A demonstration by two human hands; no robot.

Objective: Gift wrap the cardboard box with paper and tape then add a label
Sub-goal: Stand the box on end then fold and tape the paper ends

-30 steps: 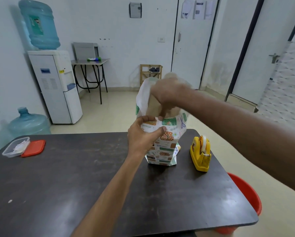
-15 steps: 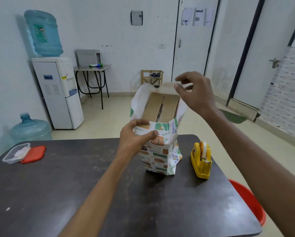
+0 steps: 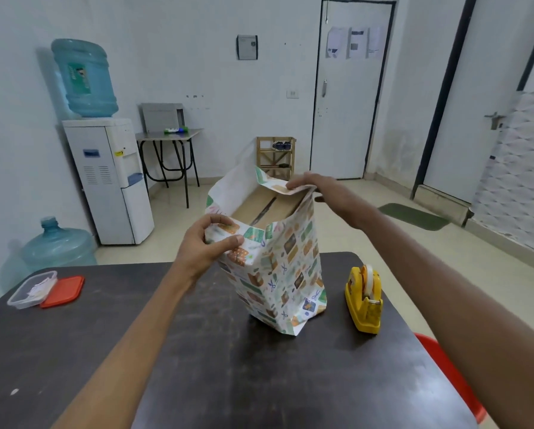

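Patterned wrapping paper [image 3: 278, 274] sleeves the upright cardboard box [image 3: 269, 209]. Left hand [image 3: 204, 246], arm outstretched, pinches its near top edge; right hand [image 3: 321, 190] apparently pinches the far flap.

White walls [image 3: 197, 41], pale tiled floor [image 3: 352, 218]. Far left, a water dispenser [image 3: 111, 181] carries a blue bottle [image 3: 85, 78]; right of it stand a small table [image 3: 170, 134], a wooden rack [image 3: 275, 156] and a white door [image 3: 349, 113].
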